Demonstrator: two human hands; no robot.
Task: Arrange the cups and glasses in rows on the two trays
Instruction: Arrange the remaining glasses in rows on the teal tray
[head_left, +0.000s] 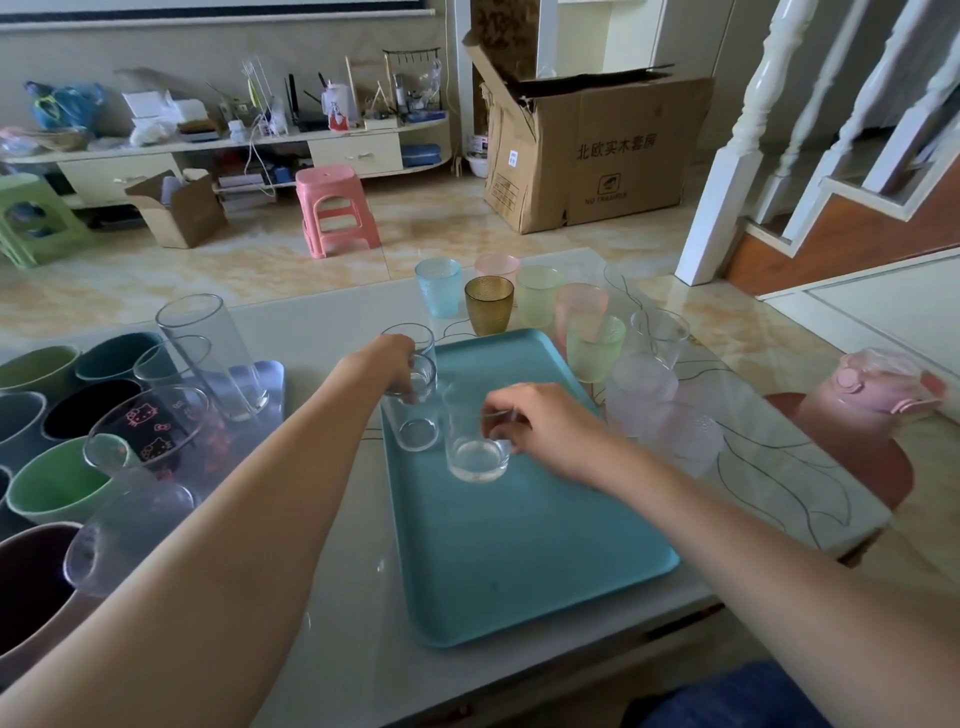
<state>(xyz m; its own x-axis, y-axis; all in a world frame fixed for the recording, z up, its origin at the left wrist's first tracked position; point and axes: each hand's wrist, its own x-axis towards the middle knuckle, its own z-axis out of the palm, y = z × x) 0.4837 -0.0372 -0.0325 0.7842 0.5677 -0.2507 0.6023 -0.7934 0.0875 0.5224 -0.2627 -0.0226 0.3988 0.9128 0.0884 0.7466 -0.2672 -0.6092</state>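
While both hands work over the teal tray, the scene reads so:
Left hand: fingers curled round the handle of a clear glass mug, on the side facing the person.
Left mug: upright, mouth up, long axis vertical, standing at the tray's far left edge below the hand.
Right hand: fingers pinching the handle of a second clear mug, which stands to the hand's left.
Right mug: upright, base on the tray, just beside the first.
Coloured cups: upright beyond the tray's far edge.
Other tray: left, holding tall glasses and bowls.
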